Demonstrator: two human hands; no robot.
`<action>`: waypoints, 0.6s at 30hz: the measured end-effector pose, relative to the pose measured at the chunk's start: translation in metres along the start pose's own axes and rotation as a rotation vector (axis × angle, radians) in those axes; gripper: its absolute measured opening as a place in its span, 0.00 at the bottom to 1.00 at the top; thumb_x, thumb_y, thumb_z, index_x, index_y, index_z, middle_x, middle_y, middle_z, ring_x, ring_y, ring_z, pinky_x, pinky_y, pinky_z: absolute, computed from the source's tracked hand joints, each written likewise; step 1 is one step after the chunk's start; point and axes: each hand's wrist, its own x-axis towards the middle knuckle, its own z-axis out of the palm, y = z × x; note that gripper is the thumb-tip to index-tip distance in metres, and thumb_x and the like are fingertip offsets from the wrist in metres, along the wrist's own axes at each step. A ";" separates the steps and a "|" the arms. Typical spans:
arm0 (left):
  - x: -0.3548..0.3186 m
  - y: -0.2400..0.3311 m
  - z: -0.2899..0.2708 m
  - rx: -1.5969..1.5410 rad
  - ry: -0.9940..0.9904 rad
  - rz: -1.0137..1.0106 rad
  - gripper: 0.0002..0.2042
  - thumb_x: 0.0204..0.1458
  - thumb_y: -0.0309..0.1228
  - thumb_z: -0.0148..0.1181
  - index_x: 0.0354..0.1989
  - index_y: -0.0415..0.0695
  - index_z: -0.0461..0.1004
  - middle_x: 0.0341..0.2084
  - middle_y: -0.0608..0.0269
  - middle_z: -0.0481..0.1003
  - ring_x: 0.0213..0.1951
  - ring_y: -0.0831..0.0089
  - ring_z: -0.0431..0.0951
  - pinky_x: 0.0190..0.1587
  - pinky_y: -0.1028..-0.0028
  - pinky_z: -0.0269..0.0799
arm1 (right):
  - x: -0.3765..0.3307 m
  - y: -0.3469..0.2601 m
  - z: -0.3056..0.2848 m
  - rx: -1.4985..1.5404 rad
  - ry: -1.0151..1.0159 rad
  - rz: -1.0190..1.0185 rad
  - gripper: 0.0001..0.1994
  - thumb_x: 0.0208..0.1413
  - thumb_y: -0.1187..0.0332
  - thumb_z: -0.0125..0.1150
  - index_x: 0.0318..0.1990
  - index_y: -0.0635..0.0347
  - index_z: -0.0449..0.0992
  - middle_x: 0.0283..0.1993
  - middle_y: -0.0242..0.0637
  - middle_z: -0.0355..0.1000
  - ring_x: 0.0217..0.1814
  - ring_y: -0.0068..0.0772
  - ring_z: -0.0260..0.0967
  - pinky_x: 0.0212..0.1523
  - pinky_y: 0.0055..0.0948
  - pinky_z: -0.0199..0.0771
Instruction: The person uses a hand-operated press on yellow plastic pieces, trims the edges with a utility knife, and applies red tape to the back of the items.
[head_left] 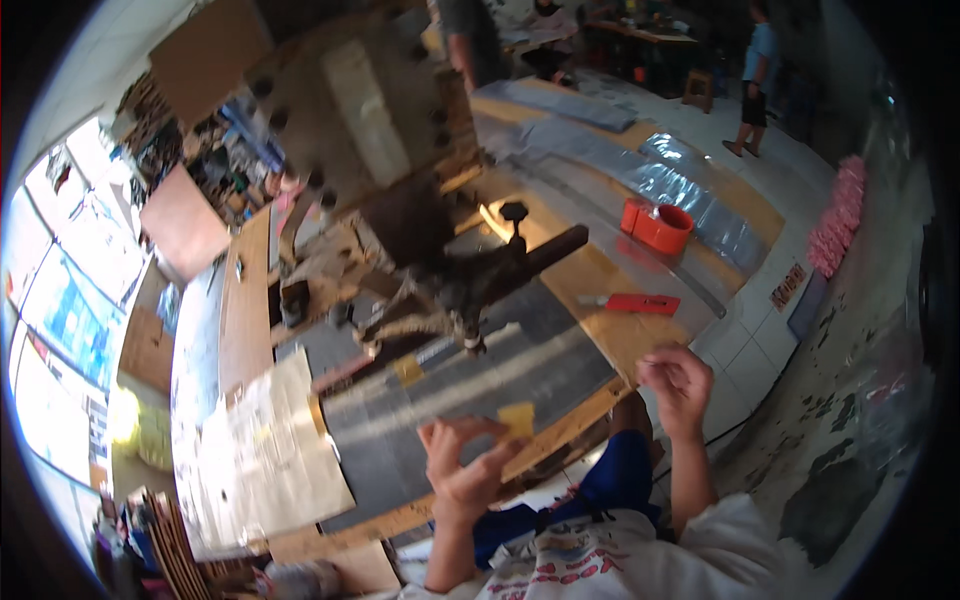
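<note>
My left hand (462, 470) is over the near edge of the dark work surface (455, 400), thumb and forefinger curved together at a small yellow piece (517, 417). Blur softens the fingertips, but they appear to pinch it. Farther right, my right hand (682, 388) is raised beside the table corner, its fingers curled inward; whatever they hold, if anything, does not show. A second small yellow piece (408, 370) lies on the dark surface. Above it stands a heavy, worn metal machine (440, 270) with a black knob.
A red-handled tool (642, 304) and an orange tape dispenser (657, 226) lie on the table's right side. Clear plastic sheeting (690, 190) stretches behind them. A pale paper sheet (270, 450) covers the left part. Another person (758, 75) stands in the far background.
</note>
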 end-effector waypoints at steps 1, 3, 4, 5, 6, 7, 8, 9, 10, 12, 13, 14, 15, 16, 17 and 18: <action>-0.001 0.003 -0.007 0.080 0.012 -0.022 0.12 0.37 0.25 0.71 0.30 0.57 0.80 0.32 0.67 0.77 0.34 0.68 0.75 0.41 0.65 0.64 | 0.010 -0.003 0.012 0.101 -0.162 -0.025 0.08 0.57 0.83 0.63 0.44 0.69 0.77 0.42 0.38 0.75 0.43 0.24 0.75 0.44 0.23 0.77; -0.002 0.002 -0.018 0.227 0.107 0.056 0.22 0.33 0.28 0.73 0.39 0.70 0.82 0.34 0.73 0.75 0.35 0.69 0.73 0.40 0.65 0.64 | 0.017 -0.009 0.034 0.149 -0.290 0.068 0.06 0.57 0.82 0.64 0.42 0.68 0.78 0.43 0.41 0.76 0.43 0.26 0.76 0.43 0.23 0.79; -0.003 0.002 -0.022 0.299 0.160 0.101 0.25 0.30 0.26 0.74 0.39 0.72 0.82 0.34 0.73 0.74 0.35 0.70 0.73 0.39 0.64 0.65 | 0.015 -0.013 0.044 0.189 -0.321 0.091 0.06 0.57 0.82 0.64 0.42 0.68 0.78 0.43 0.41 0.76 0.43 0.26 0.76 0.43 0.23 0.79; -0.004 0.005 -0.024 0.343 0.213 0.108 0.26 0.28 0.23 0.75 0.37 0.72 0.82 0.34 0.73 0.74 0.35 0.71 0.73 0.38 0.66 0.66 | 0.014 -0.016 0.053 0.209 -0.363 0.174 0.07 0.57 0.81 0.64 0.42 0.67 0.78 0.43 0.41 0.76 0.42 0.27 0.77 0.42 0.24 0.80; -0.005 0.006 -0.027 0.365 0.237 0.117 0.26 0.27 0.22 0.75 0.36 0.72 0.82 0.34 0.73 0.74 0.35 0.71 0.73 0.37 0.67 0.67 | 0.010 -0.018 0.063 0.228 -0.400 0.247 0.07 0.57 0.80 0.64 0.43 0.66 0.78 0.43 0.42 0.76 0.42 0.27 0.77 0.41 0.25 0.81; -0.006 0.009 -0.031 0.383 0.267 0.138 0.26 0.27 0.22 0.75 0.35 0.72 0.83 0.34 0.74 0.74 0.35 0.72 0.73 0.36 0.67 0.68 | 0.006 -0.020 0.072 0.248 -0.419 0.267 0.07 0.57 0.80 0.64 0.43 0.66 0.78 0.43 0.42 0.76 0.42 0.27 0.77 0.41 0.25 0.81; -0.007 0.011 -0.034 0.405 0.265 0.133 0.26 0.27 0.22 0.75 0.35 0.72 0.83 0.34 0.74 0.74 0.35 0.72 0.73 0.36 0.67 0.68 | 0.004 -0.022 0.081 0.315 -0.443 0.260 0.07 0.57 0.80 0.65 0.43 0.65 0.78 0.43 0.42 0.77 0.42 0.27 0.77 0.41 0.26 0.82; -0.007 0.012 -0.037 0.383 0.281 0.162 0.25 0.27 0.22 0.75 0.35 0.71 0.83 0.34 0.74 0.74 0.35 0.71 0.74 0.35 0.68 0.69 | 0.002 -0.025 0.088 0.378 -0.461 0.248 0.07 0.57 0.79 0.65 0.43 0.65 0.78 0.43 0.42 0.77 0.42 0.26 0.77 0.40 0.27 0.83; -0.008 0.014 -0.040 0.354 0.298 0.196 0.24 0.28 0.23 0.75 0.34 0.71 0.83 0.34 0.74 0.74 0.36 0.71 0.74 0.34 0.68 0.70 | 0.001 -0.028 0.093 0.449 -0.489 0.256 0.07 0.58 0.78 0.65 0.44 0.64 0.79 0.45 0.43 0.77 0.44 0.27 0.77 0.41 0.28 0.83; -0.011 0.018 -0.044 0.406 0.268 0.203 0.23 0.29 0.24 0.76 0.34 0.71 0.83 0.34 0.74 0.74 0.36 0.71 0.75 0.34 0.69 0.71 | -0.003 -0.035 0.101 0.487 -0.508 0.308 0.07 0.58 0.77 0.65 0.44 0.64 0.79 0.46 0.43 0.77 0.45 0.27 0.77 0.42 0.29 0.83; -0.014 0.021 -0.046 0.447 0.246 0.212 0.22 0.30 0.26 0.76 0.35 0.71 0.83 0.34 0.75 0.74 0.37 0.70 0.75 0.33 0.69 0.71 | -0.005 -0.038 0.104 0.564 -0.531 0.353 0.07 0.58 0.77 0.65 0.44 0.64 0.79 0.47 0.43 0.78 0.46 0.28 0.77 0.43 0.29 0.83; -0.016 0.022 -0.046 0.469 0.233 0.215 0.18 0.36 0.31 0.76 0.35 0.70 0.83 0.35 0.75 0.75 0.39 0.70 0.75 0.35 0.69 0.71 | -0.006 -0.041 0.105 0.539 -0.531 0.365 0.07 0.58 0.77 0.65 0.44 0.64 0.79 0.47 0.43 0.78 0.46 0.28 0.77 0.43 0.29 0.83; -0.019 0.022 -0.047 0.471 0.234 0.207 0.18 0.36 0.31 0.76 0.35 0.70 0.83 0.35 0.75 0.75 0.39 0.70 0.75 0.35 0.69 0.71 | -0.007 -0.044 0.106 0.494 -0.581 0.364 0.08 0.58 0.76 0.65 0.45 0.64 0.79 0.47 0.42 0.78 0.47 0.28 0.77 0.45 0.29 0.82; -0.021 0.021 -0.048 0.545 0.193 0.242 0.16 0.38 0.33 0.75 0.35 0.70 0.83 0.36 0.75 0.75 0.40 0.71 0.75 0.35 0.70 0.70 | -0.008 -0.046 0.107 0.458 -0.640 0.370 0.08 0.58 0.76 0.65 0.45 0.65 0.79 0.47 0.42 0.78 0.48 0.28 0.77 0.47 0.28 0.82; -0.024 0.021 -0.049 0.615 0.157 0.277 0.14 0.40 0.35 0.74 0.36 0.70 0.83 0.37 0.75 0.76 0.41 0.71 0.75 0.35 0.71 0.70 | -0.008 -0.048 0.108 0.449 -0.627 0.373 0.08 0.58 0.76 0.65 0.45 0.65 0.79 0.47 0.42 0.78 0.48 0.28 0.77 0.47 0.28 0.82; -0.026 0.021 -0.048 0.616 0.144 0.264 0.14 0.40 0.35 0.74 0.36 0.70 0.83 0.37 0.75 0.76 0.41 0.71 0.75 0.35 0.71 0.70 | -0.007 -0.048 0.109 0.388 -0.640 0.378 0.08 0.59 0.75 0.66 0.45 0.65 0.79 0.45 0.40 0.79 0.48 0.26 0.77 0.48 0.27 0.80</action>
